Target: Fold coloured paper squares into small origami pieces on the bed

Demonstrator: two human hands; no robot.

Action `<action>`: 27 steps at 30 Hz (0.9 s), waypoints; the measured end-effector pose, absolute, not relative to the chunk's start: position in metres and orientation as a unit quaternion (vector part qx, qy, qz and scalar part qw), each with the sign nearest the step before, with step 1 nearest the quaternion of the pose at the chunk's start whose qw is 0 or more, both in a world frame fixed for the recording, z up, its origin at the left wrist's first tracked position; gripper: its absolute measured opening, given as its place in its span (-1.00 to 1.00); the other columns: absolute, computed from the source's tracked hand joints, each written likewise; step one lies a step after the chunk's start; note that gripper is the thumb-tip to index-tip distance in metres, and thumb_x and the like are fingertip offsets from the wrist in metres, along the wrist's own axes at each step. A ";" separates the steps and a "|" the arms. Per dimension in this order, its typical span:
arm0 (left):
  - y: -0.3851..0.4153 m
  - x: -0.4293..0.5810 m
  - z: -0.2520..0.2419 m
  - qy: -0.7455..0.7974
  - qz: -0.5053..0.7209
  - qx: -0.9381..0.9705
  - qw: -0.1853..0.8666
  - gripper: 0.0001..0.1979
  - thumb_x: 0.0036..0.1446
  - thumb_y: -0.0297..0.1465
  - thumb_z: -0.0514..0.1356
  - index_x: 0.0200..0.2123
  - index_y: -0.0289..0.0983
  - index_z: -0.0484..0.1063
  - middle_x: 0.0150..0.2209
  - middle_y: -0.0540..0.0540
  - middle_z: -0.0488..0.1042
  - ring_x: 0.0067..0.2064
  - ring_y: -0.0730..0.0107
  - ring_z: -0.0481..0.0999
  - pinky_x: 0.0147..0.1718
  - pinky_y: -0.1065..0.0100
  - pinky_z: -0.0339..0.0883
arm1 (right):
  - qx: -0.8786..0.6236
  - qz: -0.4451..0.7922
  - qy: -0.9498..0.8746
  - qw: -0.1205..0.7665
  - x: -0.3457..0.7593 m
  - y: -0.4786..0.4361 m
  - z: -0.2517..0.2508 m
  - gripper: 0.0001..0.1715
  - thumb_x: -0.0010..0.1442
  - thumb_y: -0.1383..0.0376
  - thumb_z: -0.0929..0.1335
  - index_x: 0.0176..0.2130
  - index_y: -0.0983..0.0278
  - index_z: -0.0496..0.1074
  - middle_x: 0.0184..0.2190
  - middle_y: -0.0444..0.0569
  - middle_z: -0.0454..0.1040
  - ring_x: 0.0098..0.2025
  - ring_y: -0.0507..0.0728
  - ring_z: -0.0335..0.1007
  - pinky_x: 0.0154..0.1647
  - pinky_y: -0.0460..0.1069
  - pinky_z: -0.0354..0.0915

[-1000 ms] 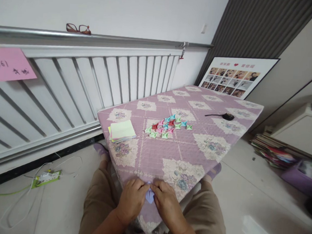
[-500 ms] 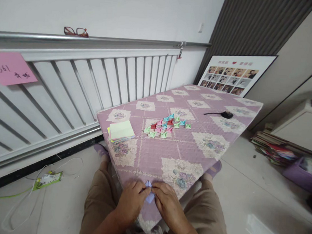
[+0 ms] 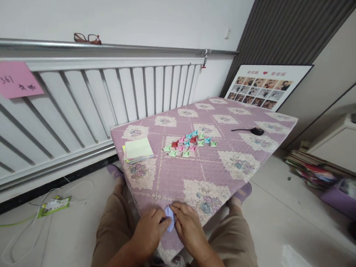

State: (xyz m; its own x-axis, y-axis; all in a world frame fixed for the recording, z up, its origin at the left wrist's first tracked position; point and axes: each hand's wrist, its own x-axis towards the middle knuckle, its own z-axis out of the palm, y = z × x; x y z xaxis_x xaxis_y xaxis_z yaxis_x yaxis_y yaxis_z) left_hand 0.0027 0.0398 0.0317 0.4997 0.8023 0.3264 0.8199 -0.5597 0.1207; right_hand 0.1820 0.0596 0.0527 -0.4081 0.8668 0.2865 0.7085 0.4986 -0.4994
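A small folded piece of lilac paper (image 3: 170,219) lies on the near corner of the cloth-covered table (image 3: 174,182), between my two hands. My left hand (image 3: 151,229) is closed, its thumb and fingers gripping the paper's left side. On the paper's upper right edge press the fingers of my right hand (image 3: 188,226), bent and held together. Farther off, several small folded paper pieces (image 3: 187,143) in green, pink, red and blue stand grouped in rows. A stack of coloured paper sheets (image 3: 139,150) rests at the table's left edge.
A black object with a thin strap (image 3: 257,131) lies on the table's right side. A white radiator (image 3: 138,89) runs along the left, with glasses (image 3: 87,38) on the pipe above. A power strip (image 3: 55,206) with cables is on the floor. A photo board (image 3: 262,86) leans behind.
The fingers of my right hand have shifted slightly up and left over the paper's top edge. The lilac paper looks narrower and tilted. The camera view has moved a little.
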 end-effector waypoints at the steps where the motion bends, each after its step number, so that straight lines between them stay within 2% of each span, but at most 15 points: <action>1: 0.040 0.003 0.032 -0.471 -0.170 -0.865 0.026 -0.80 0.20 -0.43 0.16 -0.10 -0.14 0.42 -0.24 -0.03 0.43 -0.25 0.31 0.34 -0.32 0.32 0.26 | -0.481 0.147 -0.825 0.256 0.181 0.060 0.053 -0.45 0.10 0.52 0.24 0.03 0.14 0.39 -0.05 -0.01 0.44 -0.04 0.16 0.32 -0.03 0.10 0.24; 9: 0.040 0.006 0.040 -0.483 -0.149 -0.863 -0.022 -0.82 0.27 -0.41 0.07 -0.13 -0.21 0.44 -0.27 -0.07 0.42 -0.23 0.34 0.36 -0.30 0.33 0.31 | -0.493 0.114 -0.828 0.240 0.176 0.065 0.053 -0.55 0.14 0.44 0.29 -0.01 0.07 0.42 -0.15 -0.07 0.45 -0.13 0.11 0.34 -0.15 0.02 0.22; 18: 0.034 0.006 0.038 -0.442 -0.168 -0.881 0.000 -0.83 0.22 -0.44 0.13 -0.12 -0.23 0.43 -0.24 -0.06 0.46 -0.21 0.31 0.39 -0.27 0.31 0.36 | -0.515 0.130 -0.813 0.238 0.171 0.068 0.056 -0.67 0.15 0.41 0.32 -0.11 0.09 0.47 -0.20 -0.10 0.46 -0.15 0.11 0.34 -0.16 0.01 0.18; 22: 0.028 0.007 0.039 -0.448 -0.162 -0.879 -0.012 -0.76 0.20 -0.46 0.15 -0.05 -0.23 0.40 -0.19 -0.07 0.47 -0.19 0.28 0.40 -0.25 0.30 0.38 | -0.507 0.156 -0.806 0.264 0.170 0.074 0.056 -0.77 0.16 0.41 0.31 -0.24 0.15 0.50 -0.25 -0.11 0.46 -0.19 0.08 0.36 -0.17 -0.03 0.19; 27: 0.018 0.010 0.034 -0.462 -0.167 -0.871 -0.013 -0.73 0.21 -0.50 0.11 -0.02 -0.24 0.39 -0.12 -0.10 0.46 -0.13 0.24 0.39 -0.18 0.22 0.38 | -0.532 0.155 -0.793 0.252 0.164 0.080 0.060 -0.90 0.14 0.39 0.34 -0.38 0.21 0.46 -0.35 -0.13 0.45 -0.25 0.07 0.36 -0.22 -0.05 0.16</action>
